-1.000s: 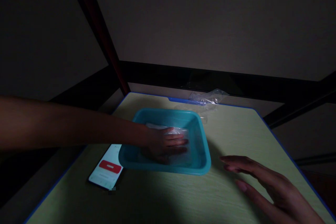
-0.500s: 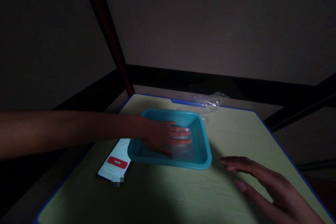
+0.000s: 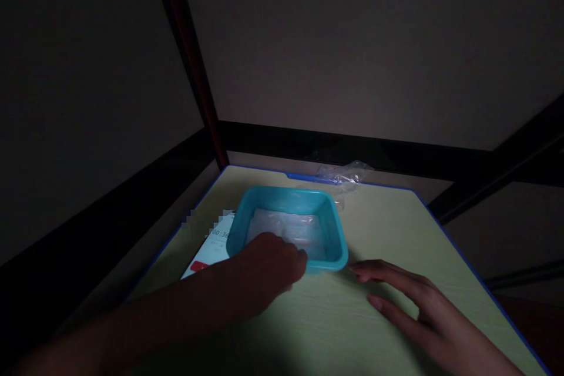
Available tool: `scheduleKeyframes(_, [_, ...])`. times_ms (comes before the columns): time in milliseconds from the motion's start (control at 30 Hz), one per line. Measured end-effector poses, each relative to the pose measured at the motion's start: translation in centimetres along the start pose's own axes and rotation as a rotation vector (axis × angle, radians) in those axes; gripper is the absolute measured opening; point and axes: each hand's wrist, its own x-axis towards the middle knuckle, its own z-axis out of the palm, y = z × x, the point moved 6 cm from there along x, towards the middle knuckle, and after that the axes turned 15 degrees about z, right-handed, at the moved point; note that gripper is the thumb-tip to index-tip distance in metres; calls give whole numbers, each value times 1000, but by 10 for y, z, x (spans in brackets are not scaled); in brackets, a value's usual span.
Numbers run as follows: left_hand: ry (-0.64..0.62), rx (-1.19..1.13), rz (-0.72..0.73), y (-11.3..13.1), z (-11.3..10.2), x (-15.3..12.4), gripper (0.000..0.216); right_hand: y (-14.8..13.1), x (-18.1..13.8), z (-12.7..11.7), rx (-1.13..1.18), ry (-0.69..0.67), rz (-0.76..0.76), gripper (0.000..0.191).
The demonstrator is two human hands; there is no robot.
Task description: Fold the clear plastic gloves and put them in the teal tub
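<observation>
A teal tray (image 3: 338, 234) stands on a pale green table (image 3: 335, 329) with a blue edge, in a dim room. It is the thing both hands are nearest to.

The left hand (image 3: 269, 265) sits at the tray's near rim, over the near-left part, with the forearm running back from there toward the person. Its knuckles are up and the fingers curl downward against or just over the rim. The fingertips are hidden by the hand's own back and by shadow, so I cannot tell whether they are closed on the rim, on something from inside, or on nothing at all.

The right hand (image 3: 412, 305) lies on the table just off the tray's near-right corner. Its fingers are spread and stretched out, holding nothing, and the foremost fingertip comes very near the corner. Whether it touches the corner is unclear.

Inside the tray, on its floor, lies a clear plastic packet (image 3: 293, 226). It shines pale and crinkled and covers most of the bottom. It sits beyond the left hand's knuckles, toward the tray's far side, and free of the right hand.

A phone (image 3: 210, 244) with a lit screen lies flat at the tray's left side, partly tucked behind the left wall. Past the tray's far-right corner, crumpled clear wrapping (image 3: 342, 173) rests at the table's far edge.
</observation>
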Motion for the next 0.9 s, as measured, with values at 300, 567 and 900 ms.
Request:
scheduleKeyframes(300, [-176,136,-241,-39,1,21,19,10,-13,0,-3,5,57,27])
scheduleKeyframes(567, [37,247,-282,-97,19,8,22,28,7,6,102,-66,156,26])
scheduleKeyframes(900, [-17,264,-348,-104,9,12,20,64,84,31,-189,47,48,35])
